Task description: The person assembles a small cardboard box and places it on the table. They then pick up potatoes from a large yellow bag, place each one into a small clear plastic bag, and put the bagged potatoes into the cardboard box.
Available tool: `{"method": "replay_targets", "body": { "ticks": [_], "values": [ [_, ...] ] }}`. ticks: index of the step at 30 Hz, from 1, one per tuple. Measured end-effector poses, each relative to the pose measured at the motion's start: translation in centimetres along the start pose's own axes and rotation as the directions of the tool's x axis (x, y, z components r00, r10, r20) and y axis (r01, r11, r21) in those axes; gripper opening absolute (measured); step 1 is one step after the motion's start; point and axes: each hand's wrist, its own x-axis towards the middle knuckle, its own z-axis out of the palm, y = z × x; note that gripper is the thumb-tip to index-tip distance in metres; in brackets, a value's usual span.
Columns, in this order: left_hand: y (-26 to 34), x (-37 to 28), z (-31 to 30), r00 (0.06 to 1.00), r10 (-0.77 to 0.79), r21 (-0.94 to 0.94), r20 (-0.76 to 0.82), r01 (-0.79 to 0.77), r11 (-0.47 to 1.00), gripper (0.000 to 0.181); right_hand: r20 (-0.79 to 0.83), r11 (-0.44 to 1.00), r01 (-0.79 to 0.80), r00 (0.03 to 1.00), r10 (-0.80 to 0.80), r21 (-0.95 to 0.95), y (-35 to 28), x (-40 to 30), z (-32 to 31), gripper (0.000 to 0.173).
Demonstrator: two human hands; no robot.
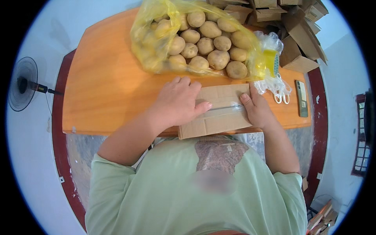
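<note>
A cardboard box (226, 119) lies at the table's near edge, a strip of clear tape on its middle seam. My right hand (258, 108) grips its right end, thumb on top. My left hand (182, 102) rests over the left part of the box, fingers spread and thumb on the cardboard near the seam. Just beyond the box, potatoes (205, 45) fill a yellow translucent plastic bag (147, 55). Right of the bag, clear plastic bags (268, 41) lie bunched around a yellow-green roll or pack (270, 63), close to white-handled scissors (281, 97).
Several cardboard boxes (293, 55) are heaped at the table's back right. A phone (301, 98) lies by the right edge of the orange wooden table (102, 79). A fan (23, 83) stands left of the table. More cardboard (321, 217) lies on the floor at lower right.
</note>
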Motion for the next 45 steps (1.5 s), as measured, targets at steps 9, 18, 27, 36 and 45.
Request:
{"method": "replay_targets", "body": {
  "ticks": [9,18,27,36,45],
  "values": [
    [1.7,2.7,-1.8,0.986,0.042,0.029,0.161,-0.047,0.998,0.059,-0.085,0.998,0.046,0.995,-0.049,-0.04,-0.5,-0.2,0.0,0.065],
    [4.2,6.4,-1.7,0.949,0.095,0.022,0.301,-0.107,0.994,0.062,-0.079,0.994,0.099,0.992,-0.102,-0.039,-0.1,-0.2,-0.2,0.062],
    [3.7,6.0,-1.2,0.963,0.129,0.002,0.238,-0.134,0.991,0.06,0.046,0.967,-0.056,0.997,0.069,-0.248,-2.9,1.0,-1.3,0.076],
    [2.8,4.7,-1.3,0.973,0.19,-0.086,0.128,-0.18,0.98,0.056,-0.018,0.996,0.067,0.998,-0.068,-0.062,-1.3,1.0,-0.7,0.072],
    [-0.4,-2.9,-0.1,0.985,0.121,-0.132,-0.124,-0.137,0.982,0.071,-0.042,0.976,0.143,0.988,-0.152,-0.162,-0.8,1.0,-0.4,0.071]
  ]
}}
